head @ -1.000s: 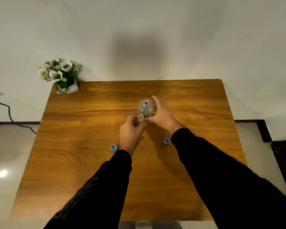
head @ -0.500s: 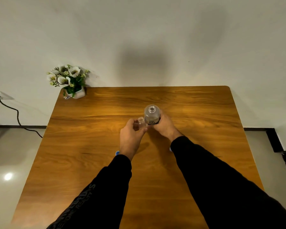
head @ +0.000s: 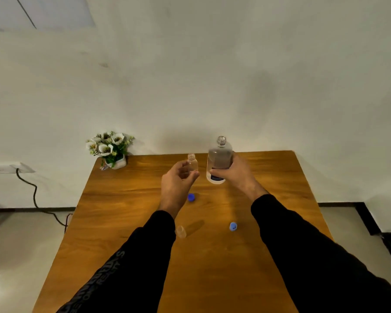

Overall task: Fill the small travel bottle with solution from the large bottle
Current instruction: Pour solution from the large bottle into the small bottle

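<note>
My left hand [head: 177, 177] holds the small clear travel bottle [head: 192, 163] upright above the wooden table [head: 145, 222], its neck uncapped. My right hand [head: 237, 173] grips the large clear bottle [head: 219, 162] just to the right, also upright, lifted and uncapped, with clear liquid inside. The two bottles stand side by side, a small gap between them. One blue cap [head: 191, 197] lies on the table under my left hand. A second blue cap [head: 233, 226] lies nearer me, to the right.
A small clear cap or cup [head: 181, 231] rests on the table beside my left sleeve. A white pot of flowers [head: 110, 149] sits at the far left corner. A black cable [head: 35, 195] trails down the wall to the floor at the left.
Both bottles have risen off the table and moved apart. The camera has tilted up, so more wall shows and the table sits lower in view.
</note>
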